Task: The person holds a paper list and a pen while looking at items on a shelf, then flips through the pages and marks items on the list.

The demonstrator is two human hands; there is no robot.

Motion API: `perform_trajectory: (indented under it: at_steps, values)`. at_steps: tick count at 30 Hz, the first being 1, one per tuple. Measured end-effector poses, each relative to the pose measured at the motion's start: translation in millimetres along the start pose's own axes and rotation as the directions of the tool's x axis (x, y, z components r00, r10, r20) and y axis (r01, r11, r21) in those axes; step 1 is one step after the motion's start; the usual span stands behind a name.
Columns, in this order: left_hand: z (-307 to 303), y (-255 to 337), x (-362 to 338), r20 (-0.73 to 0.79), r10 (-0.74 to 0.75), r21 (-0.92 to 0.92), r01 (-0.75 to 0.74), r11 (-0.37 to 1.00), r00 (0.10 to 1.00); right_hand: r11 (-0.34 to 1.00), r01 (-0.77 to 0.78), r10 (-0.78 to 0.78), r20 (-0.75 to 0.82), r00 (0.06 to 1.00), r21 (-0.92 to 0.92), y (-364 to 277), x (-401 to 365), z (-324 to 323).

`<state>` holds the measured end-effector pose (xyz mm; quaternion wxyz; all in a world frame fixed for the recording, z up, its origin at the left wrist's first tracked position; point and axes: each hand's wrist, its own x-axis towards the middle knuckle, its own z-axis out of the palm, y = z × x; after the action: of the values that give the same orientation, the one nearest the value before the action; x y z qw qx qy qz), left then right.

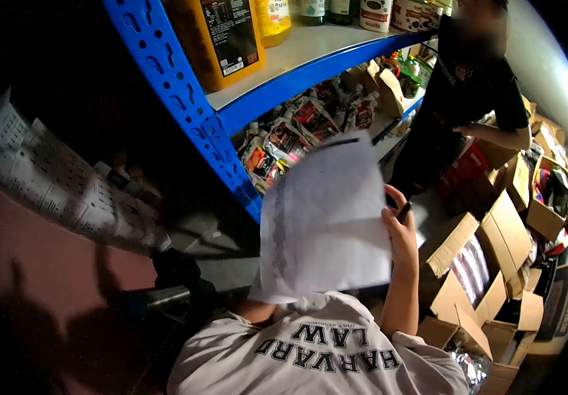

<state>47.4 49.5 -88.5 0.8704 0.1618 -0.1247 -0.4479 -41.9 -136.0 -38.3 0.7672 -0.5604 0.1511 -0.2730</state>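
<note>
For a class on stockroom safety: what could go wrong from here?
The paper hides part of the view downward, so a misstep seems possible. The right hand holds its edge together with a dark pen-like object; either might slip. The pouches heaped below the blue beam could slide if bumped.

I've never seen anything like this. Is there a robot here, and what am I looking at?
No robot: this single picture comes from a camera on someone's head, looking forward and down. Their right hand grips the paper by its edge, with a dark, pen-like object. Their left hand is hidden behind the paper. The blue-edged shelf holds bottles and containers, including a large orange one; pouches lie below. At right are another person and open cardboard boxes.
</note>
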Motion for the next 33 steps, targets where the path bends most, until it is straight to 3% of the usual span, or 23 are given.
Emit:
perform_trajectory:
  at_steps: [2, 3, 7, 8, 9, 11, 13, 16, 17, 19, 20, 21, 22, 23, 24, 27, 28, 29, 31, 33]
  values:
    - [-5, 1, 0, -0.018, -0.028, 0.026, 0.028, 0.999, 0.999, 0.992, -0.11, 0.108, 0.048, 0.993, 0.054, 2, 4, 4]
    - [-7, 1, 0, -0.022, -0.038, 0.034, 0.038, 0.999, 0.999, 0.979, -0.161, 0.142, 0.148, 0.979, 0.123, 12, 5, -1]
    - [-22, 3, 0, -0.046, -0.079, 0.073, 0.082, 0.994, 0.996, 0.954, -0.266, 0.268, 0.007, 0.963, 0.137, 36, 2, -2]
    - [-26, 4, 1, -0.059, -0.091, 0.083, 0.096, 0.992, 0.994, 0.957, -0.277, 0.285, -0.125, 0.95, 0.083, 41, 4, 2]
    - [-30, 5, 4, -0.06, -0.098, 0.093, 0.103, 0.99, 0.993, 0.95, -0.308, 0.311, -0.071, 0.948, 0.048, 41, 6, 3]
    - [-39, 8, 6, -0.095, -0.126, 0.124, 0.137, 0.983, 0.988, 0.956, -0.282, 0.277, 0.074, 0.958, 0.08, 43, 10, 1]
    - [-48, 12, 15, -0.112, -0.145, 0.148, 0.16, 0.976, 0.983, 0.945, -0.3, 0.297, 0.043, 0.954, 0.131, 51, 14, 0]
    - [-65, 19, 34, -0.129, -0.163, 0.197, 0.186, 0.963, 0.978, 0.957, -0.288, 0.289, -0.071, 0.955, 0.018, 70, 16, -5]
    - [-71, 19, 45, -0.128, -0.159, 0.215, 0.184, 0.959, 0.979, 0.948, -0.312, 0.312, 0.012, 0.95, 0.053, 70, 13, -15]
    - [-83, 16, 60, -0.133, -0.152, 0.238, 0.181, 0.954, 0.979, 0.989, -0.137, 0.13, 0.142, 0.981, 0.045, 80, 8, -32]
    - [-89, 14, 66, -0.129, -0.143, 0.25, 0.172, 0.953, 0.981, 0.97, -0.229, 0.229, 0.013, 0.973, 0.086, 81, 3, -39]
    - [-92, 10, 72, -0.1, -0.118, 0.267, 0.141, 0.953, 0.988, 0.962, -0.27, 0.27, -0.004, 0.963, -0.029, 74, 1, -46]
    - [-95, 9, 78, 0.108, -0.007, 0.292, -0.025, 0.956, 0.994, 0.96, -0.277, 0.274, -0.061, 0.96, -0.045, 70, -4, -52]
    - [-97, 4, 90, -0.396, 0.006, 0.204, 0.082, 0.975, 0.918, 0.959, -0.277, 0.269, -0.117, 0.956, -0.062, 66, -6, -60]
    - [-73, 10, 98, -0.227, -0.041, 0.097, 0.064, 0.993, 0.973, 0.964, -0.245, 0.246, -0.001, 0.969, -0.101, 67, -4, -78]
    - [-17, 13, 119, 0.105, 0.079, 0.04, -0.083, 0.996, 0.991, 0.962, -0.261, 0.264, 0.02, 0.964, -0.081, 50, -9, -95]
    - [-21, 16, 130, 0.025, -0.172, -0.187, 0.173, 0.967, 0.985, 0.97, -0.239, 0.241, 0.045, 0.969, -0.046, 49, -10, -103]
    - [-19, 13, 136, 0.229, -0.121, -0.08, 0.143, 0.987, 0.966, 0.97, -0.244, 0.244, -0.043, 0.969, -0.011, 49, -12, -111]
    - [7, 7, 145, 0.306, -0.064, 0.048, 0.051, 0.998, 0.95, 0.982, -0.188, 0.183, -0.125, 0.975, -0.032, 37, -17, -116]
    - [26, -2, 144, 0.189, -0.098, 0.085, 0.083, 0.993, 0.977, 0.959, -0.272, 0.264, -0.102, 0.959, -0.073, 30, -17, -127]
